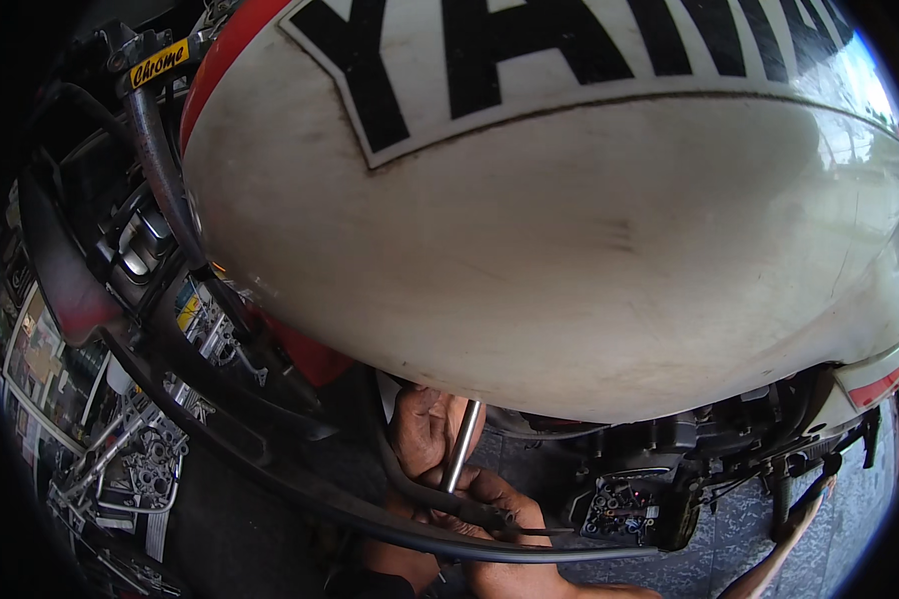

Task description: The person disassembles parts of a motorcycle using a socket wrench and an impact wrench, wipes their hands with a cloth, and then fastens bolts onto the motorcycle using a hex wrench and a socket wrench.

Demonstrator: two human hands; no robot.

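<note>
A motorcycle's large off-white fuel tank (529, 250) with dark lettering fills the upper middle and hides what lies above my hands. Below its lower edge, my left hand (422, 431) is closed with its fingers curled, close under the tank; what it grips is hidden. Nearer to me, my right hand (499, 496) is closed around the lower end of a silver metal rod (461, 447), which slants upward in front of my left hand. A curved black bar (410, 484) crosses in front of both hands and covers part of my fingers and wrists.
A tray of small metal parts (624, 509) lies right of my hands, by the dark engine (689, 429). At the left stand a rusty fork tube (155, 150), a black fender (70, 290) and loose engine parts (150, 464). What seems a person's arm (784, 539) reaches in lower right.
</note>
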